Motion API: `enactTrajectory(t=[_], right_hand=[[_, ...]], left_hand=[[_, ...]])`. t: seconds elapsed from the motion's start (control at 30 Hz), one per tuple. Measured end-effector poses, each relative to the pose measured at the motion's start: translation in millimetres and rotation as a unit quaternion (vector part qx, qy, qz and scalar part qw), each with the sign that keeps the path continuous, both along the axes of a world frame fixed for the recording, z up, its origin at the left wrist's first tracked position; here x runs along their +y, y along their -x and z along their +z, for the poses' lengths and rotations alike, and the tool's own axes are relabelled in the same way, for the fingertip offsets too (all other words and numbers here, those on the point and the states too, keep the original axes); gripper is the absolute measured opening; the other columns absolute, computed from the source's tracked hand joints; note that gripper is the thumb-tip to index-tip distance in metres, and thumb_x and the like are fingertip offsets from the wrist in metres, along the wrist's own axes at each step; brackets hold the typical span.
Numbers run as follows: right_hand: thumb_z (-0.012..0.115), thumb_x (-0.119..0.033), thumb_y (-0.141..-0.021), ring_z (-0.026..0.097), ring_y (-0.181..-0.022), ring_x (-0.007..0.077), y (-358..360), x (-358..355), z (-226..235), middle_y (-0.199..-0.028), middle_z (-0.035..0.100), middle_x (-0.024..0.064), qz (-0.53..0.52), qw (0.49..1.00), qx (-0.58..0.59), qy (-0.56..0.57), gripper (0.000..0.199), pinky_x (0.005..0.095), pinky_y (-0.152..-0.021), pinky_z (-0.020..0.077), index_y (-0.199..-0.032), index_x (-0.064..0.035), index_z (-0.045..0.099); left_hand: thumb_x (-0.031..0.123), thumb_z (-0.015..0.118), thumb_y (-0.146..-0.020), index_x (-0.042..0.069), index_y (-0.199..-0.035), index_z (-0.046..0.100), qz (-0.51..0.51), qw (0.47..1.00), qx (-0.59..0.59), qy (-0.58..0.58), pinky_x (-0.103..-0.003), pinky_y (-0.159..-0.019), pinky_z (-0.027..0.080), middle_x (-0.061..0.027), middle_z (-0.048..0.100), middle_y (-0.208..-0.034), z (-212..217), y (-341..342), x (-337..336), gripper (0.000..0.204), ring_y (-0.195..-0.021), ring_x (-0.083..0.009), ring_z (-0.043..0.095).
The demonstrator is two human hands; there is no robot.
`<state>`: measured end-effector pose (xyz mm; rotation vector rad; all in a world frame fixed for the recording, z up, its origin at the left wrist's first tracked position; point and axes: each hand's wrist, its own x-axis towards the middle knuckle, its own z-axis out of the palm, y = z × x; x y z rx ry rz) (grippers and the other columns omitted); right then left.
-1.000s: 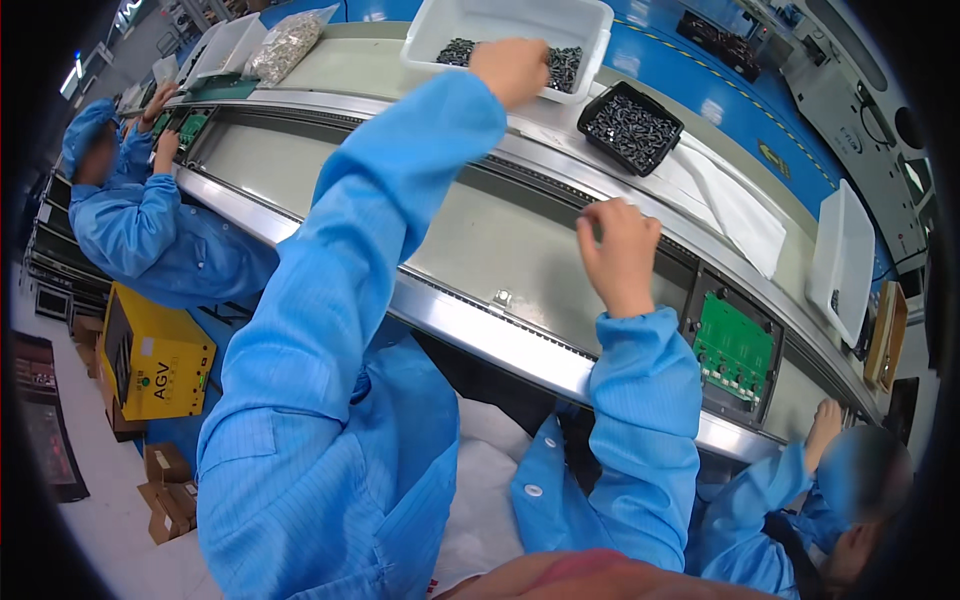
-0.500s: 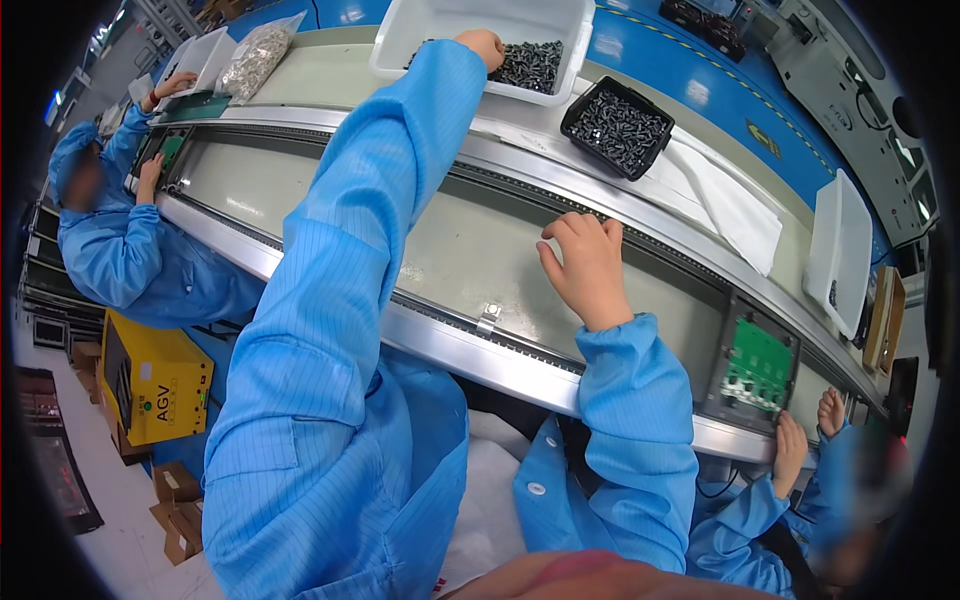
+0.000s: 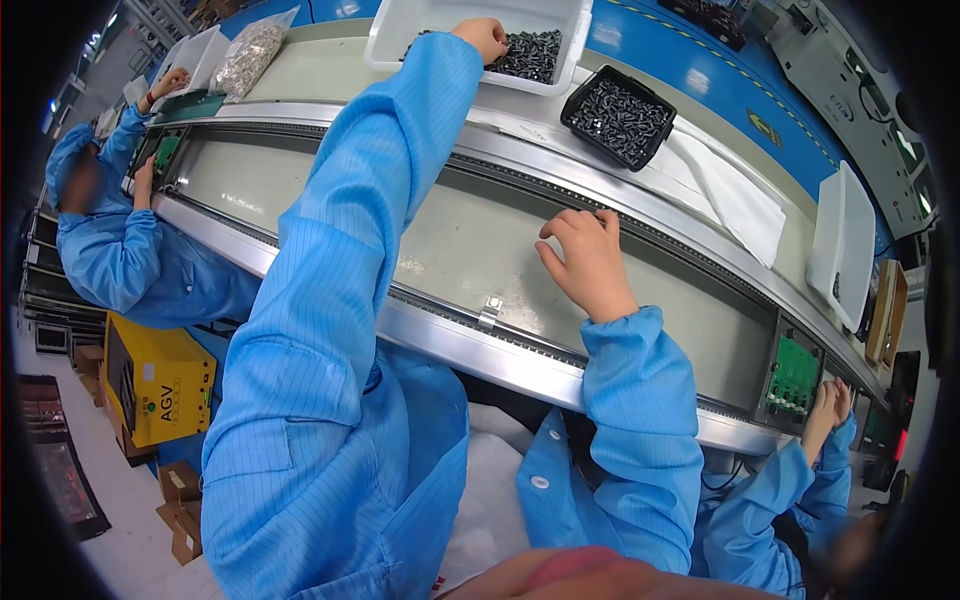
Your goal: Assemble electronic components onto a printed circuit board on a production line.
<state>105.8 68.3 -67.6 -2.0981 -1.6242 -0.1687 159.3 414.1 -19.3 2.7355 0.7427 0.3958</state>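
- Left hand [image 3: 482,35] reaches into the far white bin [image 3: 575,30]; fingers curl down among dark screws [image 3: 535,52]; grip cannot be told.
- Right hand [image 3: 585,262] rests half-curled, empty, on the belt [image 3: 470,245].
- Risk: screws slip off, scatter onto belt; sleeve may tip the black tray [image 3: 620,115] at right.

Bright blue sleeves [image 3: 350,230]. White tray [image 3: 470,20] of dark grey screws [image 3: 530,52]; black tray [image 3: 618,118] alike. Pale grey-green belt [image 3: 470,250], silver rail [image 3: 480,345]. Green circuit board [image 3: 793,372]. Yellow cart [image 3: 160,380].
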Motion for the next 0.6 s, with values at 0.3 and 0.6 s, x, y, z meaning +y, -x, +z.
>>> enactTrajectory(t=[0.3,0.6], right_hand=[[0.062,-0.014,-0.079,0.054,-0.088,0.0203,-3,-3,0,-0.088,0.059,0.0003,-0.008,1.0,0.018,0.017,0.006,0.0414,-0.097,0.0304,-0.082,-0.0092,0.061],[0.061,-0.01,-0.079,0.057,-0.082,0.0212,-7,-7,4,-0.089,0.061,0.0031,0.003,0.995,0.095,-0.031,0.009,0.0353,-0.089,0.0399,-0.087,-0.0062,0.062]], left_hand=[[0.019,0.052,-0.091,0.002,-0.101,0.058,-0.043,0.842,-0.189,0.503,-0.019,-0.062,0.045,-0.006,0.059,-0.084,13,31,1,0.021,-0.071,-0.0129,0.054],[0.016,0.045,-0.096,0.001,-0.104,0.052,-0.252,0.587,-0.201,0.743,-0.016,-0.055,0.038,-0.0023,0.05,-0.081,23,81,-64,0.018,-0.064,-0.0076,0.043]])
